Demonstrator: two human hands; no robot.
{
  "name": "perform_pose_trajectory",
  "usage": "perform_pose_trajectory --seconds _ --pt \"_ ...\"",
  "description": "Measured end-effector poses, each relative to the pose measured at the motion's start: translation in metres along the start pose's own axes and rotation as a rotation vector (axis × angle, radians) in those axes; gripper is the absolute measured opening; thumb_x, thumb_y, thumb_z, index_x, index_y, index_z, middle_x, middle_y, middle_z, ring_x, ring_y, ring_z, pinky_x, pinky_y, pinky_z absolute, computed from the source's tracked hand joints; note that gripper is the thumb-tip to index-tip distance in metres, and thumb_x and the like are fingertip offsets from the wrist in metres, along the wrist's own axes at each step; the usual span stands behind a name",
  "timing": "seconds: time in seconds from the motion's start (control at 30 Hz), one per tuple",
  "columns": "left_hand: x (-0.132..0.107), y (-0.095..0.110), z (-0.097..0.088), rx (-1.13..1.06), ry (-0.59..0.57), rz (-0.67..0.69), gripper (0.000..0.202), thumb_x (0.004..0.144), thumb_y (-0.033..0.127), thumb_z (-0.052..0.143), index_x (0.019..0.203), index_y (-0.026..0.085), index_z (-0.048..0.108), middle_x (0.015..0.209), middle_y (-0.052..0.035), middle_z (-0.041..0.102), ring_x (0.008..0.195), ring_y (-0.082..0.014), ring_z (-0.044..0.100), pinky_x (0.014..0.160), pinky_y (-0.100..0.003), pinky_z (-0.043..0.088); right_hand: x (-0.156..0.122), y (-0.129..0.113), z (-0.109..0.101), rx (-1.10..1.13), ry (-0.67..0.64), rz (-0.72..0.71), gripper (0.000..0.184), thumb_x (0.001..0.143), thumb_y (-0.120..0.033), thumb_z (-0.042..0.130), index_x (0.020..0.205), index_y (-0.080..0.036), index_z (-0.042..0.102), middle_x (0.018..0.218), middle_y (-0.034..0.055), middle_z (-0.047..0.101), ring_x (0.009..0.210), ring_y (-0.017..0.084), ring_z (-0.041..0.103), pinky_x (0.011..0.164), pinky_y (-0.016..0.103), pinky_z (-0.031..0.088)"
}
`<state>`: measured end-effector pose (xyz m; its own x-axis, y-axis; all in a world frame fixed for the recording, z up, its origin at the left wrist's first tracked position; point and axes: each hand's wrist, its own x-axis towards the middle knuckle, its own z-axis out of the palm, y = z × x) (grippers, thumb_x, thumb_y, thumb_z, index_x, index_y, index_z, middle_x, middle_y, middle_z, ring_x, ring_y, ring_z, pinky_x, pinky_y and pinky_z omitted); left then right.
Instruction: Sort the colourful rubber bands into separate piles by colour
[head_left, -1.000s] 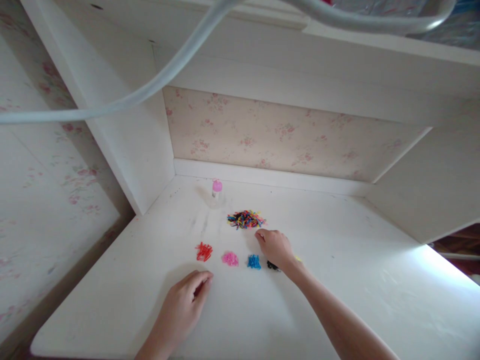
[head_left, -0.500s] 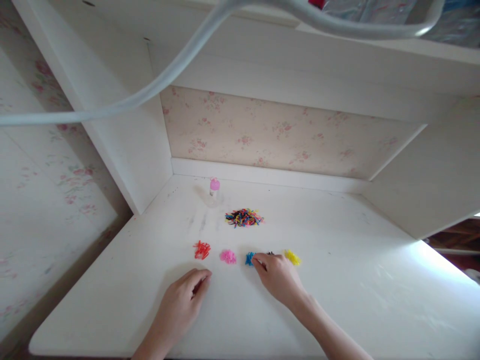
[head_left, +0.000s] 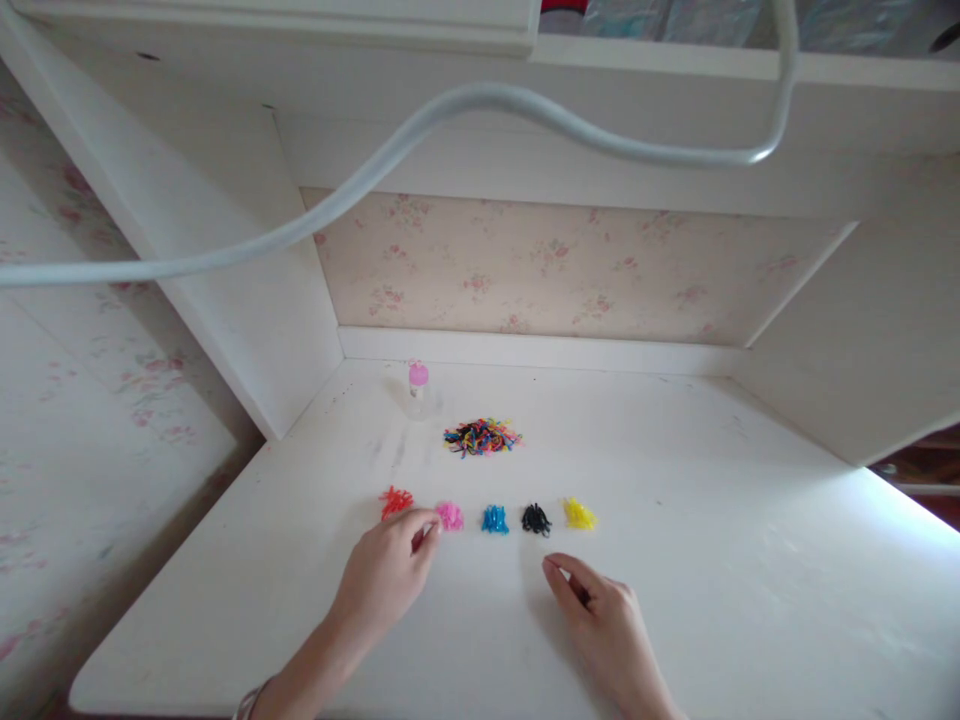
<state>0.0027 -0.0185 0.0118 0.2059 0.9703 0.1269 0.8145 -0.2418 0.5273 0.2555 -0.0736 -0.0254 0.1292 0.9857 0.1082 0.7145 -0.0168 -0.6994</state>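
Note:
My left hand (head_left: 391,562) is pinched, its fingertips at the left edge of a pink pile of small rubber bands (head_left: 450,516). Partly behind its knuckles lies a red pile of rubber bands (head_left: 396,500). My right hand (head_left: 604,610) hovers just in front of a black pile (head_left: 536,519), thumb and forefinger pressed together. Whatever either pinch holds is too small to make out. A blue pile (head_left: 495,519) and a yellow pile (head_left: 579,513) complete the row. Behind the row sits a larger heap of mixed-colour rubber bands (head_left: 481,437).
A small clear bottle with a pink cap (head_left: 418,388) stands toward the back left of the white desk (head_left: 712,600). Overhead, a pale cable (head_left: 487,97) crosses the view below a shelf. White side panels and a flowered back wall (head_left: 555,260) bound the desk.
My left hand has moved forward and right to the pink pile. My right hand has drawn back from the blue pile, uncovering the blue and black piles. The camera view has shifted slightly.

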Motion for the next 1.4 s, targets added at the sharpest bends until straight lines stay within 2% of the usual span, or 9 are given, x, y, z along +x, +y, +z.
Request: perform_pose_trajectory --seconds 0.13,0.27,0.37,0.47,0.67,0.83,1.17,1.3,1.4 --pt "0.047 0.031 0.011 0.299 -0.054 0.038 0.021 0.087 0.034 0.047 0.090 0.025 0.065 0.091 -0.0008 0.070 0.079 -0.0148 0.065 0.072 -0.025 0.046 -0.009 0.008 0.001 0.032 -0.001 -0.009 0.042 0.087 -0.052 0.043 0.088 -0.021 0.071 0.051 -0.0019 0.055 0.046 0.010 0.049 0.050 0.018 0.039" --pt "0.089 0.045 0.031 0.386 -0.058 0.048 0.022 0.085 0.036 0.050 0.088 0.021 0.066 0.094 -0.0055 0.069 0.083 -0.0208 0.065 0.072 -0.030 0.047 -0.011 0.008 0.000 0.050 -0.021 -0.057 0.041 0.089 -0.049 0.041 0.090 -0.021 0.070 0.054 -0.0008 0.059 0.047 0.010 0.051 0.051 0.017 0.039" --pt "0.107 0.049 0.043 0.424 -0.051 0.051 0.026 0.086 0.038 0.048 0.092 0.019 0.064 0.097 -0.0077 0.067 0.087 -0.0231 0.065 0.073 -0.033 0.048 -0.011 0.010 -0.001 0.071 -0.008 -0.069 0.040 0.090 -0.048 0.041 0.089 -0.021 0.070 0.056 -0.0004 0.060 0.047 0.010 0.052 0.050 0.016 0.039" --pt "0.114 0.050 0.051 0.454 -0.043 0.043 0.031 0.089 0.040 0.042 0.095 0.018 0.064 0.097 -0.0091 0.066 0.088 -0.0226 0.064 0.074 -0.033 0.048 -0.010 0.011 -0.002 0.088 -0.003 -0.079 0.041 0.090 -0.048 0.040 0.088 -0.021 0.071 0.056 0.0005 0.061 0.048 0.010 0.052 0.049 0.016 0.040" --pt "0.117 0.052 0.060 0.493 -0.024 0.033 0.032 0.093 0.036 0.035 0.097 0.019 0.063 0.101 -0.0090 0.065 0.090 -0.0207 0.064 0.075 -0.031 0.048 -0.010 0.010 -0.005 0.111 -0.026 -0.104 0.039 0.091 -0.044 0.040 0.090 -0.021 0.070 0.059 0.0015 0.063 0.050 0.011 0.054 0.052 0.017 0.041" --pt "0.117 0.049 0.057 0.505 -0.008 0.026 0.031 0.093 0.031 0.035 0.096 0.019 0.063 0.099 -0.0081 0.066 0.086 -0.0207 0.064 0.072 -0.030 0.047 -0.011 0.011 -0.005 0.121 -0.026 -0.103 0.033 0.091 -0.041 0.041 0.089 -0.023 0.069 0.060 -0.0010 0.062 0.049 0.010 0.053 0.050 0.017 0.039" --pt "0.101 0.038 0.021 0.467 0.037 -0.018 0.029 0.094 0.033 0.037 0.098 0.022 0.063 0.105 -0.0040 0.066 0.090 -0.0159 0.063 0.073 -0.025 0.044 -0.011 0.007 -0.007 0.103 -0.025 -0.108 0.036 0.091 -0.041 0.039 0.088 -0.023 0.070 0.062 -0.0002 0.065 0.051 0.010 0.055 0.052 0.017 0.041" --pt "0.083 0.034 0.004 0.441 0.062 -0.035 0.028 0.093 0.032 0.037 0.094 0.024 0.064 0.100 -0.0012 0.068 0.089 -0.0147 0.063 0.070 -0.022 0.041 -0.011 0.003 -0.012 0.095 -0.064 -0.095 0.038 0.092 -0.043 0.038 0.090 -0.022 0.070 0.061 0.0011 0.064 0.051 0.012 0.055 0.052 0.018 0.041" --pt "0.062 0.029 -0.003 0.424 0.093 -0.050 0.027 0.092 0.033 0.038 0.090 0.025 0.063 0.094 0.0008 0.069 0.081 -0.0144 0.064 0.065 -0.022 0.039 -0.010 0.001 -0.013 0.096 -0.096 -0.081 0.040 0.092 -0.045 0.037 0.091 -0.021 0.069 0.062 0.0024 0.064 0.053 0.013 0.055 0.052 0.019 0.041"
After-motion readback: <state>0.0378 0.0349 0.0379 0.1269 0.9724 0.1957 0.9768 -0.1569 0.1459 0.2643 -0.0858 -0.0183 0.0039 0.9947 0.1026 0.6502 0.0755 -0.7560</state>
